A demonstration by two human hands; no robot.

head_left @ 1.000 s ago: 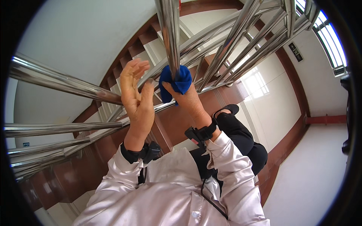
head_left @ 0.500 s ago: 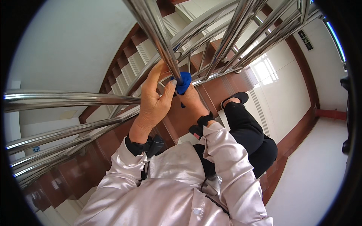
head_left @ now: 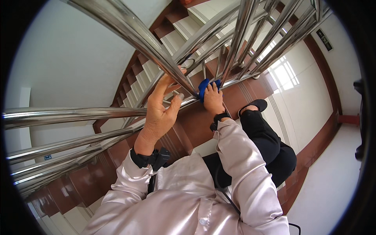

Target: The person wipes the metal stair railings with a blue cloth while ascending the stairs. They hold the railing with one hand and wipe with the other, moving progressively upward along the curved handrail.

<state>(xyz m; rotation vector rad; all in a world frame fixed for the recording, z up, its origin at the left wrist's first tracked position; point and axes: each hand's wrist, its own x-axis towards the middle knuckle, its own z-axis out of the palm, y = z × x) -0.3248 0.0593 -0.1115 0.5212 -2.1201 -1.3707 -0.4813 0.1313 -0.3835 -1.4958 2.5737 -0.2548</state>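
Observation:
A polished steel stair railing (head_left: 129,29) with several bars crosses the upper part of the head view. My right hand (head_left: 214,100) is far down near the base of an upright bar, shut on a blue cloth (head_left: 203,88) pressed against the metal. My left hand (head_left: 159,111) rests higher up against a slanting bar, fingers stretched and thumb touching the steel, holding nothing. Both wrists wear black bands over shiny pale sleeves.
Below the railing run brown and white stair steps (head_left: 137,74) and a reddish landing (head_left: 239,92). My black-trousered leg and black shoe (head_left: 254,105) stand on the landing. A white wall lies left, a glossy white floor (head_left: 325,184) right.
My right hand has slid the blue cloth down the upright bar, away from the camera. The view has dropped lower and my left hand has shifted along its bar.

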